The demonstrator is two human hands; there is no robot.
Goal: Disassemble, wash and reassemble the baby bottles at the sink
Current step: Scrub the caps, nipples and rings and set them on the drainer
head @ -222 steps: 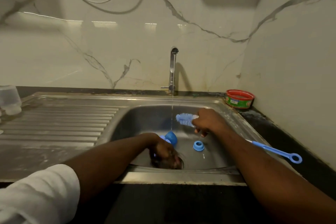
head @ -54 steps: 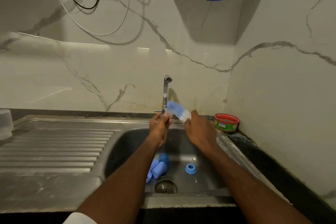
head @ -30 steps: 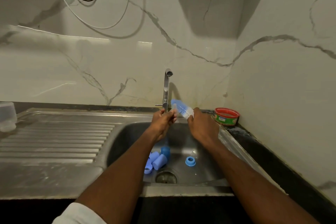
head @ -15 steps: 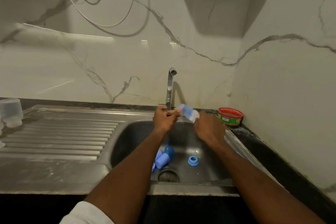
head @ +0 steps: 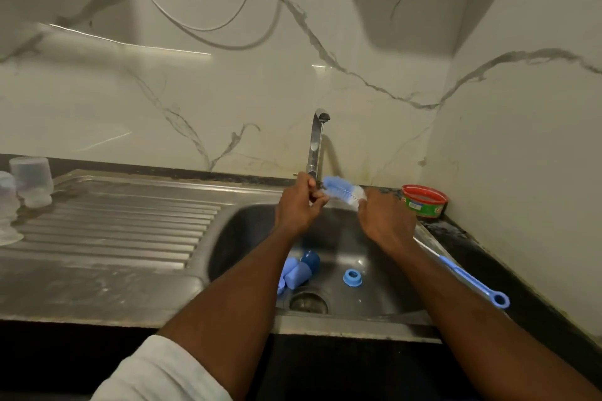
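Left hand [head: 298,205] raised under the tap [head: 316,143], fingers pinching something small (perhaps a teat), right hand [head: 384,218] grasping the bottle brush [head: 342,190], open sink [head: 384,270] basin below both.

A single head-worn camera looks forward and down from close above the sink [head: 228,225], both hands [head: 298,205] mid-frame, the marble wall [head: 195,91] just beyond them.
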